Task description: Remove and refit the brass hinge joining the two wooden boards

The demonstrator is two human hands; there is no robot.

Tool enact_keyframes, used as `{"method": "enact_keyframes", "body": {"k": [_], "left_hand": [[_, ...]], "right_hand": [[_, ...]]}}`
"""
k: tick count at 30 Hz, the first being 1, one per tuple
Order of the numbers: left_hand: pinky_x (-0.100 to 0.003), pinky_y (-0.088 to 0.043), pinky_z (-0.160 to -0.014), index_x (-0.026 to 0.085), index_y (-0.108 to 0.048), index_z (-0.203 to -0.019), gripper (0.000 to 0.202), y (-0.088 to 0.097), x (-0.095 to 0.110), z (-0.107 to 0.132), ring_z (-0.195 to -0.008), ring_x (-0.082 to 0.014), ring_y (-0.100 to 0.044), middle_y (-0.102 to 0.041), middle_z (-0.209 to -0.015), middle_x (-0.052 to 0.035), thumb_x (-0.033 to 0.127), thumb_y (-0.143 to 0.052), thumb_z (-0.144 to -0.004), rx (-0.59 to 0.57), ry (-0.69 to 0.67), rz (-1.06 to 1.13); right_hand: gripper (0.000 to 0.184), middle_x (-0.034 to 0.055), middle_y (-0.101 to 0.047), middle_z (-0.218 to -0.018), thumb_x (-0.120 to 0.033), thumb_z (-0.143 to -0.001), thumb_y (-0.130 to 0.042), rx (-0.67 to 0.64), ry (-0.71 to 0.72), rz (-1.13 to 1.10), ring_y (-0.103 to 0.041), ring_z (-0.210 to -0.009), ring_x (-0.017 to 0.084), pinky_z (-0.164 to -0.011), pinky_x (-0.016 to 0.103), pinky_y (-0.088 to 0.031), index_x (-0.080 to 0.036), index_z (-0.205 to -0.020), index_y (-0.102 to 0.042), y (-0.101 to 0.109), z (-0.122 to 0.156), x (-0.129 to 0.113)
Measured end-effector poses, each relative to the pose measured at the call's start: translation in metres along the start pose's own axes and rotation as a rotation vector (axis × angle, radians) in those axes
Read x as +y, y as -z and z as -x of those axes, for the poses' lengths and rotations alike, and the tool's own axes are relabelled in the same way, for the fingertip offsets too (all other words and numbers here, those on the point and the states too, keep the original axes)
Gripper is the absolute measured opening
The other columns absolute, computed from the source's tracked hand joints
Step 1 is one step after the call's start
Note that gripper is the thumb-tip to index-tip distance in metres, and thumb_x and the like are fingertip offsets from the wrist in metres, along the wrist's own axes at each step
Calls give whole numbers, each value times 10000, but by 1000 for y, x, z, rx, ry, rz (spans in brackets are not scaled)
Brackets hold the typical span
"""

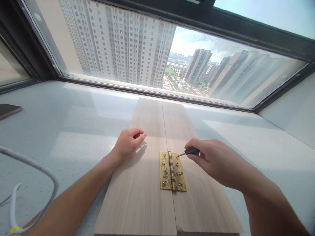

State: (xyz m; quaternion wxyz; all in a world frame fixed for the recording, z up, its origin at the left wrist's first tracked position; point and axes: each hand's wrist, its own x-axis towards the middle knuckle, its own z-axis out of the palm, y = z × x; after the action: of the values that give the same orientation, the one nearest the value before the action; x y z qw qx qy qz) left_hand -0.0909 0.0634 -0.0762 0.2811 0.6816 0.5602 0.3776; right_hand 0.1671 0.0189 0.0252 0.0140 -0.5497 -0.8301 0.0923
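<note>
A brass hinge (172, 171) with worn, stained leaves lies flat across the seam between two pale wood-grain boards. Screws sit in several of its holes on both leaves. My right hand (209, 159) grips a small screwdriver (192, 150) by its black handle. The metal shaft points left, its tip at the upper screw of the right leaf. On the left board (137, 203) rests my left hand (129, 142), with curled fingers and the thumb against the forefinger. I see nothing in it, though its palm is hidden. The right board (204, 209) lies under my right hand.
The boards lie on a pale speckled window sill (81, 137). A dark window frame (152, 93) borders the far side, with tall buildings outside. A phone-like flat object (10, 110) lies at the left edge. A white cable (46, 170) loops by my left forearm.
</note>
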Motion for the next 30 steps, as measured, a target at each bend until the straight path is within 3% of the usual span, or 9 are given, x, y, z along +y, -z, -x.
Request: {"method": "enact_keyframes", "body": {"k": [6, 12, 14, 17, 21, 23, 25, 27, 30], "left_hand": [[-261, -370, -607, 179, -625, -696, 275, -1, -3, -1, -606, -123, -513, -573, -609, 33, 383, -508, -839, 3, 12, 12], [-266, -372, -613, 179, -625, -696, 266, -1, -3, -2, -606, -122, -512, -581, -615, 28, 372, -513, -839, 0, 16, 13], [-268, -373, -616, 177, -624, -694, 267, -1, -3, -2, -607, -123, -513, -582, -616, 26, 372, -512, -839, -1, 15, 13], [-268, -372, -614, 176, -626, -694, 269, -1, -3, -2, -601, -124, -511, -580, -610, 26, 372, -511, -837, 0, 8, 15], [-265, -375, -611, 172, -629, -692, 268, -1, -3, -1, -604, -129, -516, -586, -611, 19, 367, -507, -830, 2, -1, 23], [-263, -374, -605, 170, -622, -682, 270, -1, -3, -1, -604, -130, -513, -584, -611, 16, 361, -502, -830, 1, -5, 30], [-259, -370, -599, 170, -611, -671, 272, -1, -3, -1, -601, -127, -506, -576, -606, 18, 359, -500, -832, 0, -3, 36], [-256, -368, -595, 170, -603, -665, 268, -1, -3, -1, -598, -124, -502, -570, -602, 22, 355, -503, -832, 0, 2, 38], [-254, -367, -596, 171, -602, -668, 261, -1, -2, -2, -596, -122, -503, -566, -596, 26, 352, -508, -831, -1, 3, 36]], "right_hand": [[378, 25, -596, -583, -516, -867, -466, 64, -105, 131, -506, -547, 170, -488, 287, -295, -221, -662, -584, -3, -9, -2], [415, 19, -622, -691, -508, -908, -363, 84, -172, 75, -541, -638, 188, -548, 309, -328, -236, -717, -611, -3, -7, -7], [386, 23, -633, -785, -410, -936, -319, 161, -141, -69, -561, -734, 195, -623, 328, -368, -237, -795, -635, -10, -9, -6], [256, 10, -622, -813, -244, -877, -407, 316, -134, -492, -564, -778, 175, -684, 322, -401, -242, -987, -639, -30, -18, -5], [200, -33, -533, -680, -84, -719, -474, 630, -87, -1177, -484, -607, 108, -577, 268, -376, -223, -799, -594, -58, -33, -14], [147, -39, -483, -630, -93, -711, -482, 699, -45, -1405, -409, -519, 86, -491, 250, -307, -208, -737, -570, -65, -37, -21], [135, -41, -420, -562, -150, -762, -498, 712, -14, -1507, -358, -468, 78, -444, 245, -245, -188, -639, -539, -67, -39, -26], [288, -44, -356, -496, -232, -816, -521, 707, 26, -1538, -322, -430, 74, -414, 242, -196, -177, -535, -484, -65, -40, -25], [433, -48, -309, -427, -343, -835, -550, 483, 142, -1593, -267, -382, 66, -388, 237, -153, -176, -452, -439, -60, -41, -13]]}}
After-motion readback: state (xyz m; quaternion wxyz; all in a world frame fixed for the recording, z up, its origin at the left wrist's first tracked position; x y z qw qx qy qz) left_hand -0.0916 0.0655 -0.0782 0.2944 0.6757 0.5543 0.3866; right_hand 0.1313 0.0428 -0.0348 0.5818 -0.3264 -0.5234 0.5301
